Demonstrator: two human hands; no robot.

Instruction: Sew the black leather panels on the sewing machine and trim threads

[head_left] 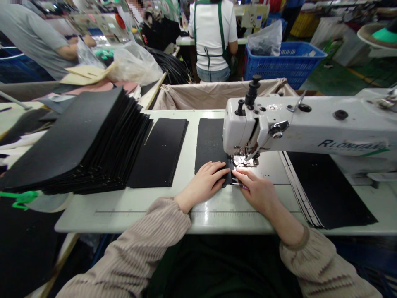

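Observation:
My left hand lies flat with fingers stretched on a black rectangular panel, just left of the needle area of a white sewing machine. The panel's right edge lies at the presser foot. My right hand is at that same edge, its fingertips close to the foot. Under its curled fingers shows a pair of thread snips, with metal blades pointing left and a bit of purple. Most of the snips is hidden by the hand.
A tall stack of black panels stands at left, with a lower pile beside it. More panels with pale edges lie right, under the machine arm. Beyond the table are a cloth-lined bin, a blue crate and a seated person.

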